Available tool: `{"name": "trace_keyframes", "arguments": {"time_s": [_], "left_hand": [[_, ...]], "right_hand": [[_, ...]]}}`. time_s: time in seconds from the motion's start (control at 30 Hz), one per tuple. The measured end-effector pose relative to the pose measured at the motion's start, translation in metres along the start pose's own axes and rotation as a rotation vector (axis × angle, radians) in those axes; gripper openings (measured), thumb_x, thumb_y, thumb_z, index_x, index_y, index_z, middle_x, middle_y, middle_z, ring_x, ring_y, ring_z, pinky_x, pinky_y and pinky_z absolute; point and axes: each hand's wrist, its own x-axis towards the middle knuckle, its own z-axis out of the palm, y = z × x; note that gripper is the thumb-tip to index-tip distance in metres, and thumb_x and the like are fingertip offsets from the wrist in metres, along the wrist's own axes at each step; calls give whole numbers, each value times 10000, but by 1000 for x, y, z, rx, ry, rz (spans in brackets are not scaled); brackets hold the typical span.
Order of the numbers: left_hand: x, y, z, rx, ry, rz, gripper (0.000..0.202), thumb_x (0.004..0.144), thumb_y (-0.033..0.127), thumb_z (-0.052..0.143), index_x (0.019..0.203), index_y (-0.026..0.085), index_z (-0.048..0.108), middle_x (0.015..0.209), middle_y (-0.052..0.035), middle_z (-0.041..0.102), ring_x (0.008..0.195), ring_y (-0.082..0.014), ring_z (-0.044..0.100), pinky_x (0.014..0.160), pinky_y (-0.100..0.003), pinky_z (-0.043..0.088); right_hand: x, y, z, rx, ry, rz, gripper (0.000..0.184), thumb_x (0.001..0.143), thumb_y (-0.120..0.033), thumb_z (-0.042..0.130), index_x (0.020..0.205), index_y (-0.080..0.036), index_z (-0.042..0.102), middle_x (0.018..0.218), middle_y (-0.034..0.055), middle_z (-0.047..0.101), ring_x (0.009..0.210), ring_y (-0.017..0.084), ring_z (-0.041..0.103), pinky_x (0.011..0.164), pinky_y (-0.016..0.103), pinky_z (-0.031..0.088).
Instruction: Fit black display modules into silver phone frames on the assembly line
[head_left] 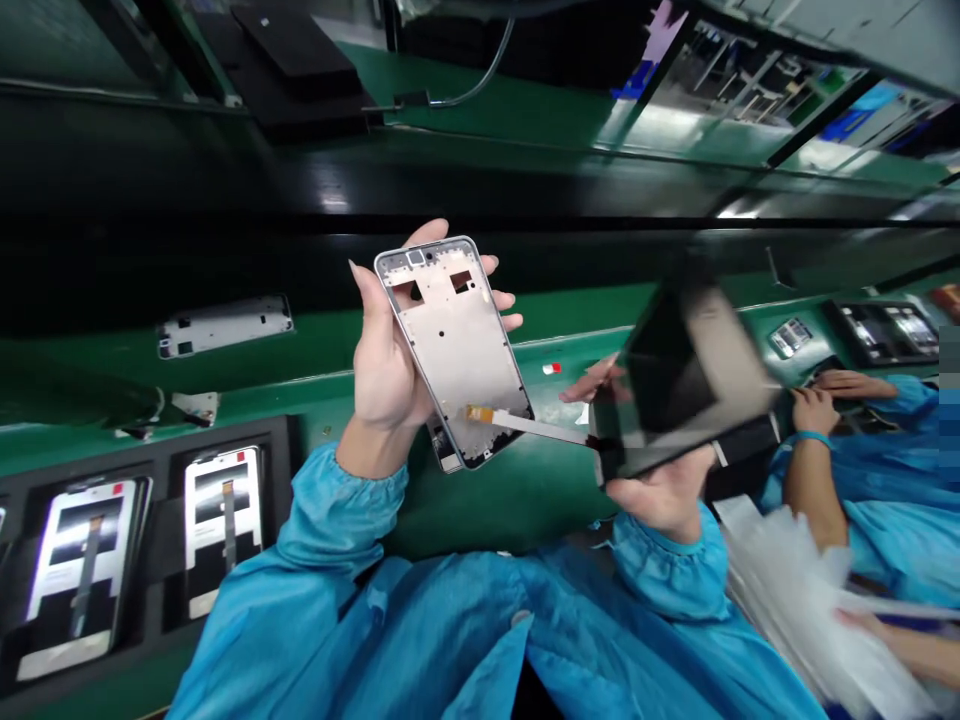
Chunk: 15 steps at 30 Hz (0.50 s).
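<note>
Left hand [385,375] grips phone frame [466,355], long axis roughly near-far; right hand [664,492] grips blurred screen [664,370] to its right, flex cable [536,428] between.

A gap over the green bench [480,522] separates the metal frame [469,350] in the left hand [384,375] from the blurred dark panel [660,385] in the right hand [667,495]. The ribbon cable [536,428] crosses its lower part. Lateral obstacles: black tray [281,470], left; plastic bags [795,565] and a co-worker's forearm [819,485], right.
</note>
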Motion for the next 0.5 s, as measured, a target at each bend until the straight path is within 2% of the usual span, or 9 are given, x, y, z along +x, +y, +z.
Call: {"name": "trace_keyframes", "arguments": {"time_s": [0.2,0.3,0.4,0.5], "left_hand": [[-3,7,-5,-25,0,56,654,1063,840,516,1422,317,681,1321,-93,794,1237,-385,801,982,-576,713],[-1,9,-8,-59,-23,82,592,1072,790,569,1409,316,677,1305,-86,793,1223,-365,810,1009,-560,709],[-1,8,-10,-58,-62,111,552,1061,761,626,1389,319,665,1298,-77,799,1199,-358,822,1035,-571,702],[-3,5,-12,13,-116,148,586,969,768,768,1336,322,669,1314,-70,804,1200,-369,819,1031,-558,702]], "right_hand": [[-4,11,-10,-253,-50,-104,728,944,-588,876,1619,-396,680,1409,156,640,1235,434,717,1003,698,666],[-2,8,-12,-307,-94,-132,763,975,-550,856,1683,-434,599,1432,148,622,1234,410,720,1003,676,679],[2,9,-8,-336,-113,-148,786,992,-534,845,1714,-455,543,1429,140,614,1219,381,717,993,659,693],[6,15,2,-314,-109,-135,790,990,-535,852,1713,-453,544,1428,134,624,1247,379,706,1027,653,694]]}}
